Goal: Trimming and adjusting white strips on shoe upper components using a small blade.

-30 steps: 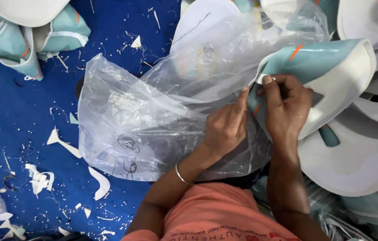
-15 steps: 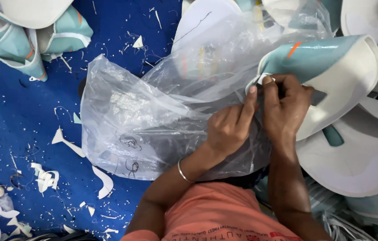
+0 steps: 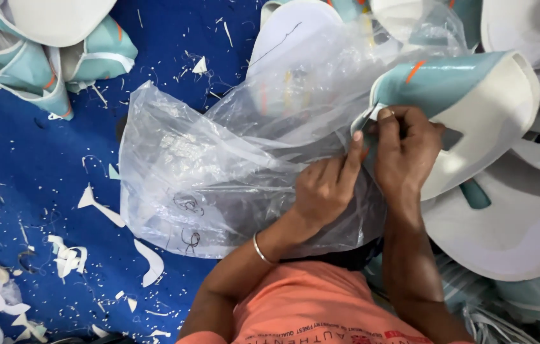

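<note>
Teal/white shoe upper (image 3: 474, 108) w/ orange stripe — tilted, edge pinched, half inside clear crumpled plastic bag (image 3: 232, 172).

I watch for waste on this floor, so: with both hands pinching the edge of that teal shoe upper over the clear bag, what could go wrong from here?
Both the left hand and right hand pinch one small spot on the teal shoe upper, so its edge might crease or tear. The clear plastic bag lies loose under the wrists and could slide or snag. White scraps litter the blue surface and may cling to the work.
</note>
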